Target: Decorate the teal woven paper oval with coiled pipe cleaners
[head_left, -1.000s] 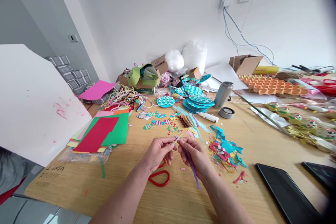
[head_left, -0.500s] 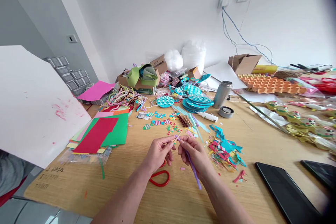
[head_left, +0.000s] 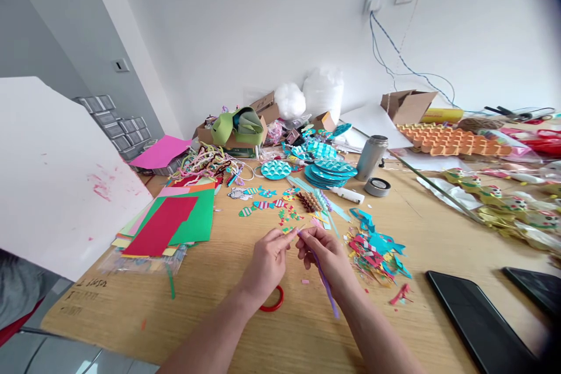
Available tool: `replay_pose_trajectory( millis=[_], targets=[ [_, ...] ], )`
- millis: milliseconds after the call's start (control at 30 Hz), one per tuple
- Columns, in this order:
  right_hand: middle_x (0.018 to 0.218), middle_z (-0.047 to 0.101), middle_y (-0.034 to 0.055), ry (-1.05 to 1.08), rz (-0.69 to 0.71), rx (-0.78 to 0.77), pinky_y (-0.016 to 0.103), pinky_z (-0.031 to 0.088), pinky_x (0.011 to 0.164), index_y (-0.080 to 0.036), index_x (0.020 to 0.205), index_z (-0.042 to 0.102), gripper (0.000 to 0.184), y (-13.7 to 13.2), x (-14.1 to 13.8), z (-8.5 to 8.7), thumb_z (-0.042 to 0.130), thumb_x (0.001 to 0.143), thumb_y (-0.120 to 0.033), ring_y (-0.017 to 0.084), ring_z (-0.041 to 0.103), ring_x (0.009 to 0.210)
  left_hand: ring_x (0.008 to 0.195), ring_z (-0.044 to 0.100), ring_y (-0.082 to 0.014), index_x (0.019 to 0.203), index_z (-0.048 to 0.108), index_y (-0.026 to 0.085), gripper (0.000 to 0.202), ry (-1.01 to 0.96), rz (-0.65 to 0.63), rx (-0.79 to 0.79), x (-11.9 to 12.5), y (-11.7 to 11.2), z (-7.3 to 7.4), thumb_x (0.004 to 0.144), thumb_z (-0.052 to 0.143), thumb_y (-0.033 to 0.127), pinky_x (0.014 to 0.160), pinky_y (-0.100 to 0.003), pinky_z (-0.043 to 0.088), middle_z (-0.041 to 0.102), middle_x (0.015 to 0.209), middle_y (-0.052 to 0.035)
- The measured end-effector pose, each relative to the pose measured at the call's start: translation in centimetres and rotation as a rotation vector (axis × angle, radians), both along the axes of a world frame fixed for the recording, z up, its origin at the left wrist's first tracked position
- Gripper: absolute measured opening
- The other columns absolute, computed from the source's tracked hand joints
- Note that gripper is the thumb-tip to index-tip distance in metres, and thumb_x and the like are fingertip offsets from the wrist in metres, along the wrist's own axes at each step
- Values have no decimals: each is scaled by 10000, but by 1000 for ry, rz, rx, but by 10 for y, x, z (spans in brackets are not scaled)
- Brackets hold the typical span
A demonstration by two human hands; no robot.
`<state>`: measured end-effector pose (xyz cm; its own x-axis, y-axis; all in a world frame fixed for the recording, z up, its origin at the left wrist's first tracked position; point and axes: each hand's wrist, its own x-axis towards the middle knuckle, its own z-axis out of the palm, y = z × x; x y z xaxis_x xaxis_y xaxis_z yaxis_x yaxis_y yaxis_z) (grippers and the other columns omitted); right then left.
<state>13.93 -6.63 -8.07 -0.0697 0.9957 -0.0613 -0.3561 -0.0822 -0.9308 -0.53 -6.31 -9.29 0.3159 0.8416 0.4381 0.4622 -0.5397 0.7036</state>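
Head view: the right hand (head_left: 324,254) has thumb and index finger closed in a fine pinch on one end of a fuzzy purple chenille strip (head_left: 328,287), whose long tail slants down past the palm and along the inner wrist, above the table. The left hand (head_left: 268,257) meets it fingertip to fingertip, its index finger stretched straight to the pinched end; whether it grips anything, I cannot tell. A thin pale sliver pokes out at the fingertips, too small to identify.

The step in hand appears to be close work on the strip's end, perhaps winding or shaping. Continuing it would call for a steady right pinch and a light left fingertip, with the tail kept free of the wrist.

The strip looks soft, napped and bendable. Under the left wrist shows a smooth red plastic loop (head_left: 281,298), apparently a scissors handle, the rest hidden. Just beyond the fingers lie a ridged brown fuzzy bundle (head_left: 308,202) and flat, striped paper fish (head_left: 263,205). To the right is a crumpled heap of teal and red paper scraps (head_left: 379,245); to the left, crisp-edged red cardstock (head_left: 160,226). All rest on a pale wood-grain table (head_left: 210,321).
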Motion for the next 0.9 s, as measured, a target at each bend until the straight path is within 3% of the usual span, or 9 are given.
replay_pose_trajectory(
  millis=[67,233,667,900],
  targets=[
    [589,595,5,-22,-20,11,164,388,358,-141,684,578,351,-1,-1,0,724,665,-460,74,509,441,720,544,-128,1243,552,208,455,113,25,90,0,-2,0,865,350,56,644,-238,468,542,802,-50],
    [546,587,-6,-34,-29,24,158,378,347,-141,681,571,364,1,-2,-4,733,659,-466,63,490,404,759,554,-149,1276,513,215,485,275,53,112,2,-6,1,858,346,37,656,-251,468,543,864,-62],
    [533,579,-9,-69,-33,44,162,374,355,-141,676,573,375,0,-1,-6,717,672,-487,60,476,392,744,561,-155,1244,540,197,468,311,72,101,2,-7,7,847,352,35,651,-254,473,569,866,-67],
    [535,579,-5,-90,-28,52,174,382,360,-144,676,569,383,1,-2,-8,702,678,-504,70,479,399,793,571,-158,1262,531,186,470,158,26,36,3,-6,3,853,343,52,696,-262,474,601,912,-85]
  ],
)
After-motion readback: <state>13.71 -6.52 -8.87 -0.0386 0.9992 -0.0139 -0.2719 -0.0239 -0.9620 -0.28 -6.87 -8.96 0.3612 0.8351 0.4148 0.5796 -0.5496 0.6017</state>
